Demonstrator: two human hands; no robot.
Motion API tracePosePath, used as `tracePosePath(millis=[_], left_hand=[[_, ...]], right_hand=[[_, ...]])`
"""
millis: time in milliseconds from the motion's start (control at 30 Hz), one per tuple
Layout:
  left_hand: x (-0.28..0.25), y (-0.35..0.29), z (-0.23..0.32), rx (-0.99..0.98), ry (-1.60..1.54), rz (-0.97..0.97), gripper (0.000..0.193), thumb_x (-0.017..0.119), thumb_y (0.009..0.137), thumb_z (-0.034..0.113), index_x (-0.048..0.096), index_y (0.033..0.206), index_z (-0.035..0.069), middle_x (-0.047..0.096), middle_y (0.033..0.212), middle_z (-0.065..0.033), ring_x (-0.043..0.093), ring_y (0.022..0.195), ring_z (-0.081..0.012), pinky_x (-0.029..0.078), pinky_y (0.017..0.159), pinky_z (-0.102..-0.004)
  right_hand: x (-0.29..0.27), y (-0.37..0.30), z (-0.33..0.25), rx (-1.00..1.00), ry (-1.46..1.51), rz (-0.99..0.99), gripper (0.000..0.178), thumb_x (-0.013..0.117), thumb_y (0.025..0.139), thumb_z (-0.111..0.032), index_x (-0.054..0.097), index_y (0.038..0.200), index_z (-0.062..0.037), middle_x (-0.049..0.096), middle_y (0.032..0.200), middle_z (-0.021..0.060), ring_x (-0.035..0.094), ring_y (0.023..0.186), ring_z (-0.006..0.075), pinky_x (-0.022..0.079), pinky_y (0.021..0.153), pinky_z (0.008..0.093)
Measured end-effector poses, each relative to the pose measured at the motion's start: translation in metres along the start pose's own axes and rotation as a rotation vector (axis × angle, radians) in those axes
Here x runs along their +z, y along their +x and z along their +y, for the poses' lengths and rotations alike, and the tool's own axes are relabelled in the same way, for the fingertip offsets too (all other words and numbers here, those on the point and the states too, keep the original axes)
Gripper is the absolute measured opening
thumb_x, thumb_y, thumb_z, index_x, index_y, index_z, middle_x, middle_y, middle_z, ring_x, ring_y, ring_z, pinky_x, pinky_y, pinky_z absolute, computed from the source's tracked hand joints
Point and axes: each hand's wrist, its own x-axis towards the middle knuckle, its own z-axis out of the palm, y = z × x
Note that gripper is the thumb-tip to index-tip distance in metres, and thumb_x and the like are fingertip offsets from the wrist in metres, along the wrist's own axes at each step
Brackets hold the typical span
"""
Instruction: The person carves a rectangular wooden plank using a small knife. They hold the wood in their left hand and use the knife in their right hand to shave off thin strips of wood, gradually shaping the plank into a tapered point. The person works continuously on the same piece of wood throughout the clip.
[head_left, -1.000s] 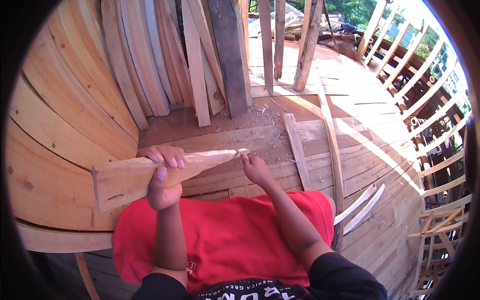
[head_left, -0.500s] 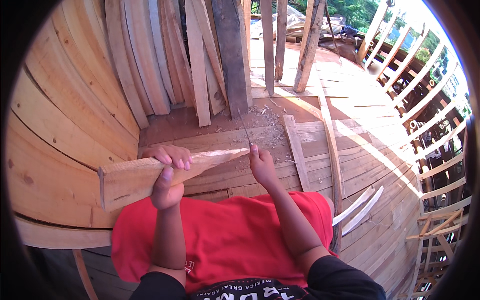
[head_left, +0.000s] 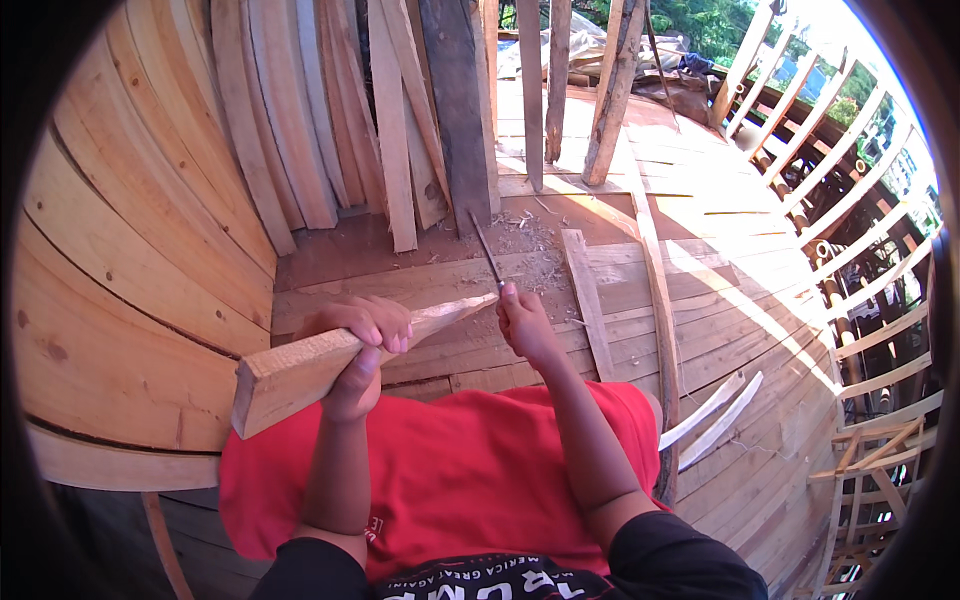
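Note:
Above my lap, my left hand (head_left: 362, 345) is closed around a wooden board (head_left: 300, 368), thumb on the near side and fingers over the top. The board's thick, square-cut end points left toward me. Its other end tapers to a pale, rough-cut point near my right hand (head_left: 523, 318). That hand is wrapped around the handle of a long-bladed knife (head_left: 485, 246), its narrow dark blade pointing away from me and slightly left. The handle is mostly hidden in my fist. Whether the knife touches the board's tip I cannot tell.
Curved plank walls (head_left: 110, 300) rise on the left, with boards leaning at the back. Wood shavings (head_left: 525, 235) litter the plank floor beyond my hands. A loose short board (head_left: 587, 290) and a long strip (head_left: 655, 290) lie right of them. Pale curved offcuts (head_left: 722, 420) lie beside my knee.
The board's thick end has swung to the right and slightly down, and my left hand has moved right with it. The knife blade now shows broader and darker; my right hand has barely shifted.

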Motion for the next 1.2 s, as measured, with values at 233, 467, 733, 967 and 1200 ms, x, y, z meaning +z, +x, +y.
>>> tracePosePath(millis=[233,467,733,967,1200], left_hand=[[-0.001,0.001,0.007,-0.014,-0.015,-0.166,0.013,0.062,0.088,0.012,0.050,0.091,0.006,0.054,0.075,-0.0078,0.052,0.067,-0.0183,0.046,0.066,-0.0369],[-0.003,0.001,-0.001,0.000,-0.064,-0.199,0.014,0.062,0.088,0.012,0.050,0.091,0.006,0.055,0.075,-0.0081,0.052,0.067,-0.0182,0.046,0.066,-0.0367],[-0.006,0.003,0.005,-0.012,-0.032,-0.158,0.015,0.062,0.087,0.014,0.049,0.090,0.007,0.053,0.073,-0.0074,0.051,0.066,-0.0177,0.045,0.066,-0.0365],[-0.012,0.002,0.003,-0.011,-0.049,-0.158,0.014,0.061,0.088,0.013,0.049,0.090,0.007,0.053,0.073,-0.0076,0.051,0.065,-0.0181,0.045,0.066,-0.0365],[-0.006,0.003,0.001,-0.035,-0.076,-0.091,0.017,0.066,0.087,0.015,0.052,0.086,0.005,0.056,0.071,-0.0079,0.055,0.065,-0.0185,0.049,0.067,-0.0385]], right_hand=[[-0.013,-0.004,-0.008,0.137,0.023,-0.075,0.059,0.037,0.102,-0.050,0.056,0.077,0.0001,0.048,0.058,0.0044,0.047,0.044,0.0170,0.040,0.041,0.0353],[0.021,-0.009,0.028,0.214,0.225,-0.147,0.054,0.034,0.103,-0.055,0.037,0.066,-0.0155,0.028,0.051,-0.0054,0.022,0.037,0.0077,0.016,0.033,0.0288],[-0.023,0.006,0.019,0.141,0.988,0.055,0.054,0.030,0.101,-0.062,0.035,0.073,-0.0160,0.025,0.052,-0.0049,0.018,0.038,0.0082,0.011,0.035,0.0272],[-0.003,0.005,0.016,0.375,0.798,-0.293,0.054,0.028,0.101,-0.061,0.037,0.074,-0.0154,0.023,0.052,-0.0055,0.016,0.040,0.0082,0.012,0.037,0.0271],[0.037,-0.011,0.040,0.179,1.026,-0.098,0.052,0.028,0.101,-0.061,0.037,0.076,-0.0156,0.023,0.053,-0.0049,0.016,0.040,0.0085,0.012,0.036,0.0273]])
